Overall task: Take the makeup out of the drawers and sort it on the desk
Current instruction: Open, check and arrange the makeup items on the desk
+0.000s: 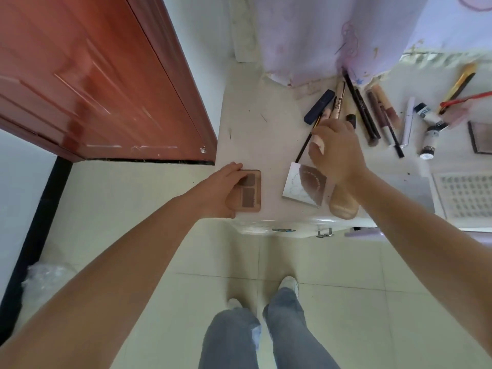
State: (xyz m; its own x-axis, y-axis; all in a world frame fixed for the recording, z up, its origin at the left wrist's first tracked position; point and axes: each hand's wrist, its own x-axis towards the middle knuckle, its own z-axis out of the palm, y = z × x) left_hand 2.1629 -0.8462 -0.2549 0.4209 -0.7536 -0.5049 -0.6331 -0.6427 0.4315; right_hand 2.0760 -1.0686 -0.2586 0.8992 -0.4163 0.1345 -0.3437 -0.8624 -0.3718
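On the white desk [247, 123], my left hand [218, 191] grips a pink-brown eyeshadow palette [251, 193] near the front left corner, thumb on its near edge. My right hand [338, 151] hovers further back, its fingers curled round a pale beige tube [319, 141]. A thin black pencil [304, 146] lies just left of it. In front of that hand lie a white palette with a brown oval [303, 187] and a beige bottle [342, 207]. Behind it sits a row of makeup: a navy tube [319, 106], a mascara [339, 99], black pencils [360, 109] and lip glosses [384, 110].
Small white bottles [428, 141], a gold brush [458, 85], a square compact [480, 137] and a white gridded tray [463, 195] fill the desk's right side. A drawer handle [324, 232] shows under the front edge. A red-brown door [93, 75] stands left, a lilac curtain [346, 35] behind.
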